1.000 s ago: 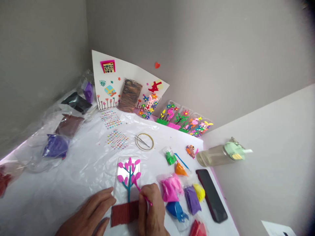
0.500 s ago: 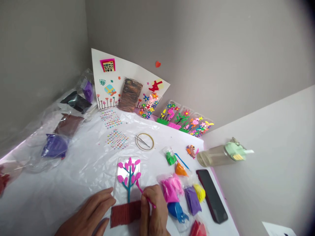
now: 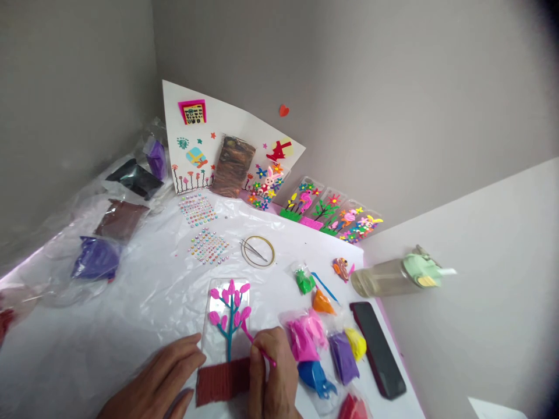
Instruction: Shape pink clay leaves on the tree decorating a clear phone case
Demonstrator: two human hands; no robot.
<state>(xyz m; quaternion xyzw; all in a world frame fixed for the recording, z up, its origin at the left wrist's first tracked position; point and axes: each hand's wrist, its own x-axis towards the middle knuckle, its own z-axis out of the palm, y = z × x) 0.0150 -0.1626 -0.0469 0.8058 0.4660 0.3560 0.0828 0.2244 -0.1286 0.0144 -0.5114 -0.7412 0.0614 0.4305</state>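
A clear phone case (image 3: 211,343) lies in front of me, with a teal clay stem (image 3: 230,334), pink clay leaves (image 3: 237,298) and a ridged brown clay block (image 3: 220,381) on it. My right hand (image 3: 273,372) pinches a thin pink modelling tool (image 3: 247,331). The tool's flat tip is by the lowest right leaf, and the hand covers the brown block's right end. My left hand (image 3: 163,375) rests with fingers stretched out along the case's left edge, holding nothing.
Bagged clay in pink (image 3: 301,337), purple (image 3: 344,356) and blue (image 3: 317,378) lies right of my hand, beside a black phone (image 3: 378,349). Farther back are tweezers (image 3: 255,250) within a ring, gem stickers (image 3: 208,245) and a bottle (image 3: 384,277). Decorated cases (image 3: 301,201) lean at the wall.
The view has shifted very slightly. The pink tool stays by the same leaf, and both hands keep nearly the same place.
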